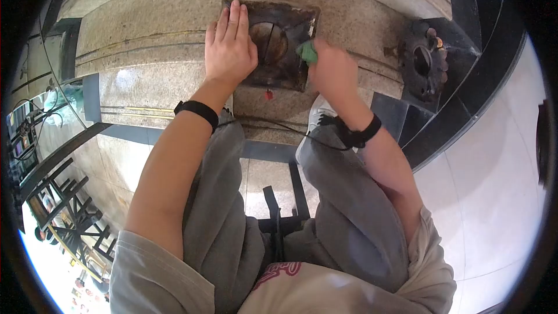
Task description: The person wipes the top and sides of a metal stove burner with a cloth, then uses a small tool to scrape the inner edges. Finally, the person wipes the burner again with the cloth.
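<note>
A dark, square metal plate (296, 14) with a round, split centre lies on the stone step in front of me. Its surface looks stained, with a pale worn patch near the upper right corner. My left hand (229, 49) rests flat on the plate's left side, fingers stretched out towards its far edge. At the right edge, my right hand (335, 70) is closed around a green scouring pad (307, 52), which pokes out of the fist against the plate. My fingers hide most of the pad. A small red scrap (268, 95) lies just below the plate.
An ornate dark metal piece (421, 61) with a round hole stands on the right of the step. Black tiled edging (465, 104) curves beyond it. A dark cord (279, 123) runs between my wrist straps. Dark wooden furniture (72, 203) is at the left.
</note>
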Motion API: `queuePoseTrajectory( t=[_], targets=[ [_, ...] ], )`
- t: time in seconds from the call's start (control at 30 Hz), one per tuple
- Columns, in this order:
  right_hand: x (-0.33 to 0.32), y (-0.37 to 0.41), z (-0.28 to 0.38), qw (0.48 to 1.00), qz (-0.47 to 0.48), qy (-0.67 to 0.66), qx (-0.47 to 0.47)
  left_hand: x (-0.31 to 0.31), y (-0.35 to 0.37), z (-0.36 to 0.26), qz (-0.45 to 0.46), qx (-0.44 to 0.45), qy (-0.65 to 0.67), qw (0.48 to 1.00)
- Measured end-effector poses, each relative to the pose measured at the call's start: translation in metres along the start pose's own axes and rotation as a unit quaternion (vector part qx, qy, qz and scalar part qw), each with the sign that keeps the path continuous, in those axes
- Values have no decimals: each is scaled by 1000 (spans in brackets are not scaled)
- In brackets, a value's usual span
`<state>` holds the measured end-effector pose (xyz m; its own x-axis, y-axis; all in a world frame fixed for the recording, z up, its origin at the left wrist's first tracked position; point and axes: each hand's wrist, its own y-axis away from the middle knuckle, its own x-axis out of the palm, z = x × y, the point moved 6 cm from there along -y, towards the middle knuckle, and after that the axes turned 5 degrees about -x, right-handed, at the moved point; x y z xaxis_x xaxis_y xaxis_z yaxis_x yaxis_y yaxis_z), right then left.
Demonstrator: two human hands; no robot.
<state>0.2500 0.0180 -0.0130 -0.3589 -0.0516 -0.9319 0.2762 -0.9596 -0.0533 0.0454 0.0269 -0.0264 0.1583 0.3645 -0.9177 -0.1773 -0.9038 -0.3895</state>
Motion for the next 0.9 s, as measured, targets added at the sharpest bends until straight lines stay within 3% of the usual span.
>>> queuePoseTrajectory(
  t=[0.13, 0.47, 0.57, 0.77, 0.87, 0.9],
  targets=[
    [-4, -33, -11, 999, -32, 12, 13, 0, 0, -1, -4, 1, -7, 1000],
    [-4, 20, 10, 999, -9, -10, -45, 0, -2, -1, -4, 0, 1, 1000],
    [-7, 4, 11, 997, 65, 15, -28, -2, 0, -2, -2, 2, -7, 1000],
    [-8, -18, 11, 997, -28, 46, -50, -2, 1, -1, -4, 4, -3, 1000],
    [-4, -2, 9, 998, -23, 45, -35, 0, -2, -1, -3, 1, -13, 1000],
    [2, 7, 7, 999, 27, 21, -6, -1, -2, -1, 0, 1, -11, 1000]
  ],
)
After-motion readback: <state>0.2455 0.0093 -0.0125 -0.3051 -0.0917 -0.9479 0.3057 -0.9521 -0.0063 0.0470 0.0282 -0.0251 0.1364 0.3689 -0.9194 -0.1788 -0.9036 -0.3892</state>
